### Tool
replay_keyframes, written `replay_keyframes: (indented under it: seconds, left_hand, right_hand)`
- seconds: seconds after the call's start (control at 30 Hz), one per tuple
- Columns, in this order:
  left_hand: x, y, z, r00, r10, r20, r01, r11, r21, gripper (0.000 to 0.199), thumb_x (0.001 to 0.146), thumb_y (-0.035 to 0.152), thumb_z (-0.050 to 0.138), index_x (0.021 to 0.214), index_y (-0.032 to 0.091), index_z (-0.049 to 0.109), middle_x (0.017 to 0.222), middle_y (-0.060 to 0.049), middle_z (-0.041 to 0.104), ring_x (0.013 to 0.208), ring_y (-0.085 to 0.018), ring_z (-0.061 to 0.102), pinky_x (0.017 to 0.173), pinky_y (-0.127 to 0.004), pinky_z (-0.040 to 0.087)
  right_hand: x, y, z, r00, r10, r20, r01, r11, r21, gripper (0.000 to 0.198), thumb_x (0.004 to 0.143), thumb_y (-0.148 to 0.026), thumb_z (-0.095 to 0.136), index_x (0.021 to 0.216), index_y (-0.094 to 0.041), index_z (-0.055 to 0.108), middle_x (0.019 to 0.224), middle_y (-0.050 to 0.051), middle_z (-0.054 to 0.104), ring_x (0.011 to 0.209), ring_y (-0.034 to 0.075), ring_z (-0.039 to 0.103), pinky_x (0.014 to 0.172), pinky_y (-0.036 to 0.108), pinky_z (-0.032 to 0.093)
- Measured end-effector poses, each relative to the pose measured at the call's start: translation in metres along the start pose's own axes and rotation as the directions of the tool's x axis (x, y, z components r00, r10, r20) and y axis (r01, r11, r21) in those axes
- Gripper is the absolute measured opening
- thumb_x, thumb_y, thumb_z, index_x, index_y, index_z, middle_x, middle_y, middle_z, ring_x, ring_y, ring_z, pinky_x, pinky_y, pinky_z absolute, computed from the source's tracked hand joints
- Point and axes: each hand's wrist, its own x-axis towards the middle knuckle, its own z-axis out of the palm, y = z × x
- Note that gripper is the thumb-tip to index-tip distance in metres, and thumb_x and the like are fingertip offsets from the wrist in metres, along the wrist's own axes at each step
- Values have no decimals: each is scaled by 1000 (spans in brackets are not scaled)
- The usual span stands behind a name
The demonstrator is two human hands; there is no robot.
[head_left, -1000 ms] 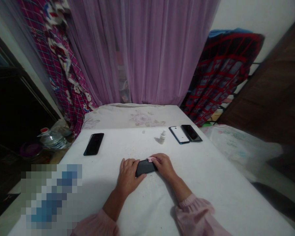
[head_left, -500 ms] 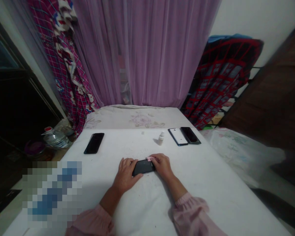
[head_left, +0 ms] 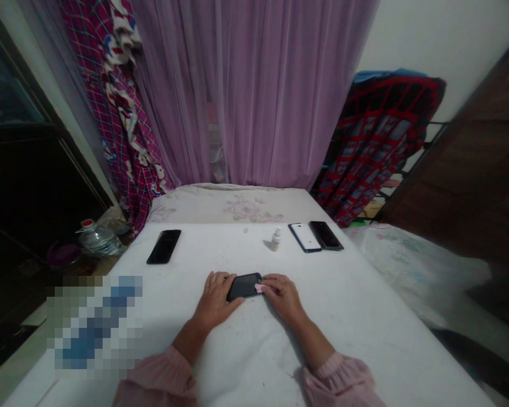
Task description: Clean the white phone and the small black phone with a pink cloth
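Observation:
A dark smartphone (head_left: 242, 286) lies screen up on the white-covered table, between my two hands. My left hand (head_left: 214, 299) grips its left end, fingers along the far edge and thumb at the near edge. Pinched in my right hand (head_left: 285, 297) is a small pink cloth (head_left: 259, 288), which touches the phone's right end. Beyond my right hand stands a small white bottle (head_left: 275, 241).
Another black phone (head_left: 164, 247) lies at the left of the table (head_left: 220, 356). At the right, a white phone (head_left: 306, 237) lies beside a dark one (head_left: 326, 235). A tiny pale piece (head_left: 245, 230) rests near the back. Purple curtains (head_left: 271, 96) hang behind.
My right hand has moved the pink cloth from the phone's far edge down toward the near corner of its right end. My left hand keeps its hold; the view has shifted slightly.

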Motion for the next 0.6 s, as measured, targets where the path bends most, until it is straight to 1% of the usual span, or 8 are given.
replay_keyframes:
  seconds: [0.13, 0.27, 0.37, 0.5, 0.6]
  left_hand:
    - [1, 1, -1, 999, -24, 33, 24, 1000, 8, 50, 80, 41, 67, 125, 21, 56, 115, -9, 58, 114, -29, 53, 113, -56, 27]
    - [1, 3, -1, 998, -46, 52, 45, 999, 7, 51, 80, 40, 68, 125, 21, 56, 116, -10, 58, 116, -29, 53, 115, -56, 24]
    - [0, 3, -2, 997, -57, 60, 57, 998, -1, 53, 80, 38, 68, 127, 19, 54, 118, -10, 58, 119, -30, 52, 116, -57, 22]
    - [0, 5, -3, 996, -71, 56, 72, 997, -31, 53, 78, 35, 69, 126, 21, 52, 124, -10, 58, 123, -30, 50, 117, -59, 20]
    - [1, 6, -2, 996, -79, 32, 81, 995, -57, 53, 77, 31, 68, 127, 23, 51, 122, -8, 61, 121, -28, 52, 116, -58, 21]
  right_hand:
    - [20, -5, 8, 999, 28, -20, -29, 999, -42, 16, 84, -29, 63, 85, -29, 78, 94, 5, 76, 91, 24, 67, 87, 41, 50]
    - [36, -8, 17, 999, 35, -42, -37, 998, -47, 18, 85, -30, 60, 84, -27, 78, 88, 4, 76, 86, 24, 67, 84, 39, 50]
    - [37, -7, 19, 994, 82, -77, -81, 997, 13, 22, 86, -35, 57, 86, -26, 78, 87, 5, 76, 84, 24, 68, 80, 39, 51]
    - [34, -8, 18, 965, 203, -168, -181, 974, 139, 30, 84, -45, 56, 87, -24, 77, 90, 7, 76, 83, 24, 69, 76, 36, 54]
    - [31, -16, 17, 956, 249, -158, -222, 959, 175, 34, 84, -49, 55, 87, -23, 76, 90, 6, 76, 84, 24, 69, 77, 34, 53]
